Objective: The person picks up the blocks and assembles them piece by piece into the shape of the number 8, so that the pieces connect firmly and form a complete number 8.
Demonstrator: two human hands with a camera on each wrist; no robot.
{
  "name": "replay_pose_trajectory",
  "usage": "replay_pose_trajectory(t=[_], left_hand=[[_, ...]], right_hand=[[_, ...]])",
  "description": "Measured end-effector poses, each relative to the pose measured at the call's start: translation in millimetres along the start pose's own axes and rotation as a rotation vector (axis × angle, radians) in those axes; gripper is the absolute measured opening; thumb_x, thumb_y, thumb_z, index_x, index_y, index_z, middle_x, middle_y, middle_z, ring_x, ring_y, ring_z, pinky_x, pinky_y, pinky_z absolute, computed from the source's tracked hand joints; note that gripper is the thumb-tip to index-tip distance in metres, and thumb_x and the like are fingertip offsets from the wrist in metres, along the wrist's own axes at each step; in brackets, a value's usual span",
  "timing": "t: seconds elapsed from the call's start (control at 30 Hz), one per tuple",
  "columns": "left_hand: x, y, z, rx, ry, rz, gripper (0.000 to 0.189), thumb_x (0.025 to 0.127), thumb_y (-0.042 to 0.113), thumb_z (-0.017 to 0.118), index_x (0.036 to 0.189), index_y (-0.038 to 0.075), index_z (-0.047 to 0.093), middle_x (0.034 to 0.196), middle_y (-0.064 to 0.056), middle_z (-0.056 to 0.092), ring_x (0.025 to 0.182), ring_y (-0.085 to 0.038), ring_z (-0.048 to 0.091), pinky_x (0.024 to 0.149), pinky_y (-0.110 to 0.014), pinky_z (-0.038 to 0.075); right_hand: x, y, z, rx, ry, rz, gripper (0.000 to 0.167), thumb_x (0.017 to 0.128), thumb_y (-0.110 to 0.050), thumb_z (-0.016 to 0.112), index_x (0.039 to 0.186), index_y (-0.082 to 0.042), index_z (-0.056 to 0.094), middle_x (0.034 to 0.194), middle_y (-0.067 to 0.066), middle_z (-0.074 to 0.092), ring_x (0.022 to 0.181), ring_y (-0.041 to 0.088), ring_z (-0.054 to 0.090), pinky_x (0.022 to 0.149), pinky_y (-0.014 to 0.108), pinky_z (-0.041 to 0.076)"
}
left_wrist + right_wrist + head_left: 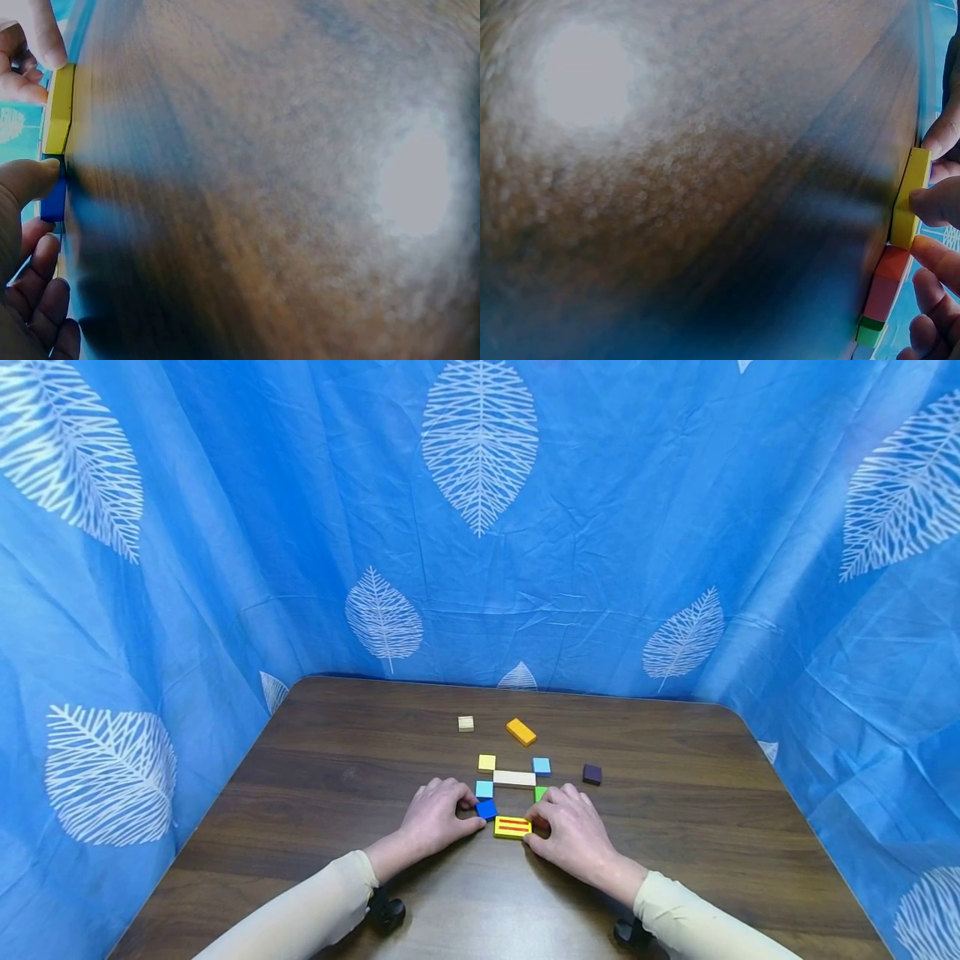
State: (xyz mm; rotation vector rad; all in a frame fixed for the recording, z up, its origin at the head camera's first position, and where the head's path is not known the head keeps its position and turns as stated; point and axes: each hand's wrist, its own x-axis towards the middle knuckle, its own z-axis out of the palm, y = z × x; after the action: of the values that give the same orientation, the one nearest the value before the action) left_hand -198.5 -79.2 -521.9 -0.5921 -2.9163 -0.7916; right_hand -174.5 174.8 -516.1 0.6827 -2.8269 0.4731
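Thumb and index finger of my left hand (438, 814) pinch a small dark blue block (487, 810), which sits slightly turned on the table. Beside it lies a longer yellow block with red stripes (512, 827). My right hand (573, 831) holds that yellow block at its right end, thumb on the near side. In the right wrist view a red block (885, 289) adjoins the yellow one; the right hand hides it from the head view. Behind the hands are a turquoise block (484, 789), a partly covered green block (540, 793) and a cream plank (514, 779).
Past the plank sit a pale yellow block (487, 763) and a light blue block (542, 767). Farther back lie a beige block (466, 724) and an orange block (521, 732). A dark purple block (592, 774) is off to the right. Blue curtain (480, 577) surrounds the brown table (360, 735).
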Motion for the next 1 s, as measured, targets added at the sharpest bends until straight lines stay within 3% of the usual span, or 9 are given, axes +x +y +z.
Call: replay_pose_trajectory(t=[1.0], left_hand=[[-1.2,-1.7,0.8,0.038,-0.019,0.002,0.030,0.082,0.042,0.085,0.096,0.018,0.072,0.087,0.009,0.059,0.085,-0.013,0.049,0.078,-0.035,0.039]], right_hand=[[-0.4,-1.6,-0.6,-0.015,0.001,0.007,0.021,0.074,-0.032,0.088,0.088,-0.023,0.076,0.081,-0.013,0.047,0.081,0.013,0.039,0.073,0.033,0.034]])
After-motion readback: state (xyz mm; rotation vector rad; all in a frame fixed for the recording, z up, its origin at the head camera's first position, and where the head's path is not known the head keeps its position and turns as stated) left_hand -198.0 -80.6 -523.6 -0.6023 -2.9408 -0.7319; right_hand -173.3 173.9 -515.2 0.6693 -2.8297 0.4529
